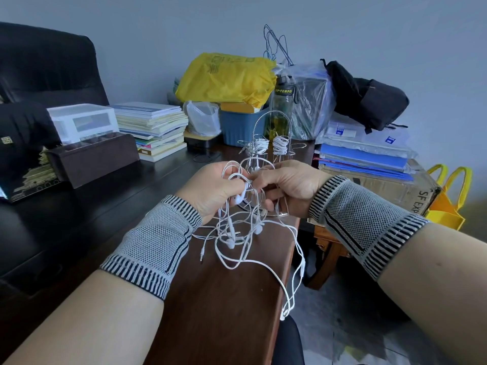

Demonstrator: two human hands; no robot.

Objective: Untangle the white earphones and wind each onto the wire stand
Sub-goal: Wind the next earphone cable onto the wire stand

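While the tangled white earphone cords (238, 233) hang between our hands above the brown wooden desk (224, 299), our left hand (213, 191) and right hand (287, 184) pinch the knot; we should tease loops apart gently, near the silver wire stand (271, 143).

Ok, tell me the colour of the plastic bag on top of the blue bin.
Yellow. The plastic bag shows clearly in the head view, above the blue bin.

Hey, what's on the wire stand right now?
Two white wound cable bundles sit on the wire stand. Its lower part is hidden behind the left hand, right hand and tangled earphones.
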